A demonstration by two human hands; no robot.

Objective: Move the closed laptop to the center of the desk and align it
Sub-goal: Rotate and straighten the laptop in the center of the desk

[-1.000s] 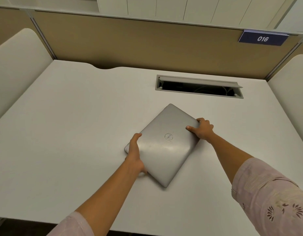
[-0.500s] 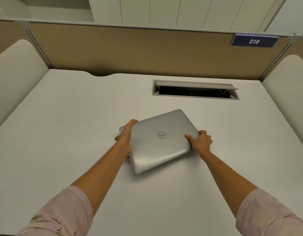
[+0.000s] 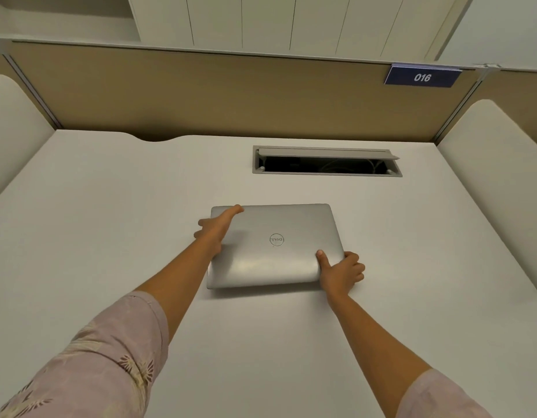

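— White desk (image 3: 110, 236), tan partition (image 3: 231, 95) along its far edge, a blue tag (image 3: 422, 77) reading 016 on the partition's top right. What's on the desk?

— One closed silver laptop (image 3: 276, 245), lying flat about midway between the left and right edges, its long sides roughly parallel to the far edge. The round logo on the lid faces up.

— And the hands?

— The left hand (image 3: 216, 230) grips the laptop's left edge near the far left corner, thumb on the lid, fingers curled round the side. The right hand (image 3: 341, 271) clasps the near right corner, thumb pressed on the lid, fingers tucked under or beside the edge.

— Any containers?

— A recessed cable box (image 3: 327, 162) is set into the desk near the far edge, beyond the laptop and a little to the right. Its flap is raised. Inside it is dark; faint cable loops show, nothing clearer.

— Does the laptop touch it?

— No, bare desk lies between them.
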